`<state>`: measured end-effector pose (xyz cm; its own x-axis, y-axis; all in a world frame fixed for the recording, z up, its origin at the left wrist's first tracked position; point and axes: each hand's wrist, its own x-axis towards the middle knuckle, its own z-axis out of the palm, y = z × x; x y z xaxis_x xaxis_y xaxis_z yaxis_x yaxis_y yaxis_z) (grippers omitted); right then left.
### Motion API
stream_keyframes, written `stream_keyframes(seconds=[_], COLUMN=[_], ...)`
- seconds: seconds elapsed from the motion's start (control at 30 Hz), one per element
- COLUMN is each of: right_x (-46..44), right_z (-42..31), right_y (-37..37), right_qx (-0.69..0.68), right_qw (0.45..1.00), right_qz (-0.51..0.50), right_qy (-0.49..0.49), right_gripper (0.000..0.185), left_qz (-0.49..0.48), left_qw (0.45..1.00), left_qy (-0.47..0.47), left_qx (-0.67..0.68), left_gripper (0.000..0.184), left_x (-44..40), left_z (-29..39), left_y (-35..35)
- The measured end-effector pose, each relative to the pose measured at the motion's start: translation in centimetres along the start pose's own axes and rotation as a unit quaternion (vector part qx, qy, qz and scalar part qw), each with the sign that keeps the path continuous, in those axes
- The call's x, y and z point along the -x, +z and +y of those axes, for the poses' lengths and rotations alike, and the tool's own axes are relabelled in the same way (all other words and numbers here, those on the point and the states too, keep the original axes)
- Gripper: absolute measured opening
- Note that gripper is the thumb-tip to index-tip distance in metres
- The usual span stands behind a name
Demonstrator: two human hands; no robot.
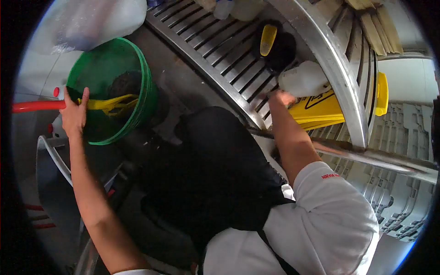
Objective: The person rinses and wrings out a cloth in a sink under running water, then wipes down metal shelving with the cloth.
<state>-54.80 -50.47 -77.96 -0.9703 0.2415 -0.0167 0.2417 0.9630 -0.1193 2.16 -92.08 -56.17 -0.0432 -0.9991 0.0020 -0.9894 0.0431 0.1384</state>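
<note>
My left hand (74, 114) is closed around the mop (98, 104), which has a red handle and a yellow clamp. The clamp reaches into a green bucket (145, 73), where a dark clump like a mop head lies against the inner wall. My right hand (280, 98) is at the edge of a slatted metal rack (220, 52), close to a whitish plastic jug (303, 79) and a folded yellow floor sign (318, 110). Blur hides its fingers, so whether it touches anything is unclear.
A black object with a yellow handle (268, 40) lies on the rack. Grey plastic crates (398, 160) stand at the right beyond a metal rail (380, 158). A filled clear plastic bag (98, 20) sits behind the bucket. A grey bin (52, 169) stands at the left.
</note>
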Motion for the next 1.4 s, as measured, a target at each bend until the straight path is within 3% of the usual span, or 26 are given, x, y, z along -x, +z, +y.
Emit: stream_keyframes(seconds=[0.03,0.07,0.1,0.13,0.17,0.2,0.23,0.27,0.3,0.33,0.4,0.47,0.5,0.67,0.83,0.9,0.93,1.07,1.23,1.3,1.4], right_x=[-0.8,-0.8,-0.6,-0.1,-0.3,-2.0,-4.4,-6.7,-9.7,-10.6,-12.1,-13.3,-13.3,-5.2,3.6,7.6,9.1,10.0,6.3,3.5,-1.2], right_z=[0.1,0.4,-0.2,-0.8,-1.1,-0.3,0.4,1.0,1.5,1.2,0.4,0.9,1.5,2.4,1.1,0.5,0.4,2.9,1.9,0.3,0.0], right_y=[-1.0,-1.3,-1.1,-1.0,-0.1,2.9,4.2,5.5,5.2,5.7,6.6,3.3,1.9,-0.8,-0.4,-0.6,-1.6,-2.7,-1.2,-1.6,-1.2], right_qx=[0.290,0.316,0.134,-0.190,-0.393,-0.368,-0.252,-0.131,0.084,-0.046,-0.324,-0.111,-0.075,-0.131,-0.091,0.015,0.013,0.041,0.055,0.062,0.077], right_qw=[0.939,0.920,0.986,0.979,0.897,0.905,0.955,0.984,0.994,0.998,0.934,0.989,0.992,0.976,0.923,0.872,0.896,0.907,0.903,0.917,0.911], right_qz=[-0.028,-0.015,-0.045,-0.005,0.099,0.137,0.115,0.108,0.034,0.040,0.104,0.096,0.093,0.109,0.085,0.116,0.041,-0.029,0.023,-0.031,-0.070], right_qy=[-0.181,-0.230,-0.085,0.072,0.179,0.164,0.107,0.048,-0.058,0.005,0.113,-0.017,-0.041,-0.136,-0.363,-0.475,-0.442,-0.418,-0.425,-0.392,-0.400], right_gripper=[0.056,0.056,0.049,0.043,0.039,0.038,0.037,0.036,0.035,0.035,0.036,0.032,0.031,0.027,0.032,0.034,0.039,0.045,0.051,0.052,0.052], left_qz=[0.006,0.010,0.013,0.013,0.013,0.015,0.020,0.027,0.035,0.033,0.028,0.029,0.027,0.011,0.023,0.031,0.028,0.026,0.041,0.069,0.014], left_qw=[1.000,1.000,1.000,1.000,1.000,0.999,0.999,0.999,0.999,0.999,0.999,0.999,0.999,1.000,1.000,0.999,0.999,0.999,0.998,0.994,1.000], left_qy=[-0.002,-0.003,-0.003,0.008,0.018,0.029,0.028,0.029,0.029,0.028,0.025,0.028,0.033,0.009,0.012,0.029,0.028,0.030,0.045,0.074,0.018], left_qx=[-0.006,-0.011,-0.017,-0.012,-0.006,-0.001,-0.002,-0.004,-0.006,-0.008,-0.010,-0.006,-0.006,-0.013,-0.006,0.020,0.005,-0.001,0.017,0.043,0.003], left_gripper=[0.100,0.099,0.099,0.098,0.097,0.097,0.096,0.096,0.095,0.095,0.096,0.096,0.096,0.099,0.099,0.099,0.099,0.098,0.097,0.097,0.097], left_x=[-0.1,-0.2,-0.3,-0.3,-0.4,-0.4,-0.5,-0.6,-0.8,-0.8,-0.9,-1.1,-1.1,-0.5,-0.8,-1.0,-1.1,-0.9,-0.8,-1.5,-0.6], left_z=[0.0,-0.1,-0.1,-0.1,-0.2,-0.4,-0.6,-0.7,-0.8,-0.7,-0.8,-1.1,-1.1,-0.4,-0.8,-1.2,-1.2,-1.0,-1.0,-2.0,-0.7], left_y=[0.1,0.3,0.4,0.6,0.6,0.7,0.9,1.1,1.2,1.1,1.2,1.4,1.5,0.7,1.1,1.5,1.5,1.1,1.0,2.3,1.0])
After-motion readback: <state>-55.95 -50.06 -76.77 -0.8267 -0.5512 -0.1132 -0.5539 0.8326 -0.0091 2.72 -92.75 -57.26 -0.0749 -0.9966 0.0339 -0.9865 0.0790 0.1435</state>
